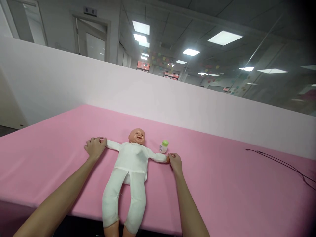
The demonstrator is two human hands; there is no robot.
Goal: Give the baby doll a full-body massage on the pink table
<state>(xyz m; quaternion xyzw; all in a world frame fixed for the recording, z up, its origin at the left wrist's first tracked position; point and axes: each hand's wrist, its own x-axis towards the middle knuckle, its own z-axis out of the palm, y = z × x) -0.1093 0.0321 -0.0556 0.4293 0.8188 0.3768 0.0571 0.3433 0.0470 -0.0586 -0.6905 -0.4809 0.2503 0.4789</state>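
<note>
Office-like interior: light panels (225,38) are glowing in a tiled ceiling (202,13), a partition (148,92) is dividing the space, a sign (90,11) is topping a doorway (95,42).

White rectangular ceiling light panels (225,38) glare overexposed above a dim grey room, while even, diffuse light falls across a pink-covered worktop (229,191) and a low white partition wall (148,89). Faint, soft-edged shadows lie beside the bare left forearm (61,192) and a bald plastic baby doll in white clothing (130,159), whose glossy head catches small highlights. Distant red display boards (143,66) appear soft and unreadable. Black vignetting swallows the upper-right corner, and wide-angle distortion stretches the view toward its edges.
</note>
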